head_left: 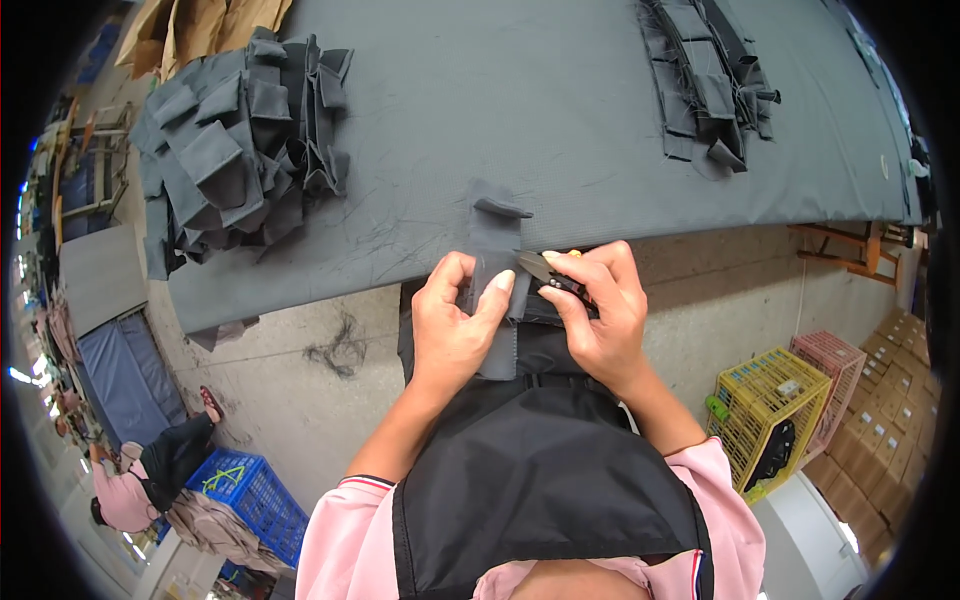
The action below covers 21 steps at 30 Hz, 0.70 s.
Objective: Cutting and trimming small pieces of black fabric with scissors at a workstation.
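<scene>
A narrow dark grey fabric strip is pinched between the thumb and fingers of my left hand. Its upper part rests on the table edge, and its lower part hangs down over my black apron. In my right hand is a small pair of thread snips, dark-bladed with a bit of yellow on the handle. The blade tips point left, close beside the strip near my left thumb. I cannot tell whether they touch the fabric.
The table is covered in grey cloth with loose threads. A heap of sewn grey pieces lies at left, a smaller stack at far right. Yellow crate, blue crate and cardboard boxes stand around. A person works at lower left.
</scene>
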{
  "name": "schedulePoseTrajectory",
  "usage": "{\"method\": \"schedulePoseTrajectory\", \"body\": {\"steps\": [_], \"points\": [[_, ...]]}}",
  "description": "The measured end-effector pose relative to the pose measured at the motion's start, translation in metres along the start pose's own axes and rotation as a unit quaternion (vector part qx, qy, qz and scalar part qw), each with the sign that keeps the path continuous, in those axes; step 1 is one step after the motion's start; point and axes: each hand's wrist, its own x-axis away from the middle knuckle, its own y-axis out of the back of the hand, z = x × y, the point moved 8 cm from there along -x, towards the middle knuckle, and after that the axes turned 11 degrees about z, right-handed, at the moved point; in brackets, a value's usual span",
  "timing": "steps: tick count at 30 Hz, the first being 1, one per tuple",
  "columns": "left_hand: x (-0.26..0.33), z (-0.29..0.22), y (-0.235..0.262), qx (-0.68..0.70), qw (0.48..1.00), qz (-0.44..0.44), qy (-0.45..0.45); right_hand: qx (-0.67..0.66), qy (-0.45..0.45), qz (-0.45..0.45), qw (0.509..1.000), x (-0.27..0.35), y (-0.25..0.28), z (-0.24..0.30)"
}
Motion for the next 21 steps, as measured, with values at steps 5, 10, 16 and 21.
{"method": "schedulePoseTrajectory", "body": {"steps": [5,10,16,21], "points": [[0.002,-0.007,0.000,-0.111,0.993,-0.006,-0.028,0.025,0.027,0.072,0.997,-0.011,-0.012,0.007],[0.004,-0.005,0.001,-0.111,0.993,-0.004,-0.031,0.014,0.033,0.099,0.994,-0.011,-0.016,0.007],[0.005,-0.006,0.001,-0.133,0.990,-0.001,-0.049,0.019,0.031,0.090,0.995,-0.009,-0.018,0.009],[0.006,-0.004,0.001,-0.116,0.993,0.000,-0.037,0.042,0.037,0.061,0.997,-0.003,-0.017,0.013]]}}
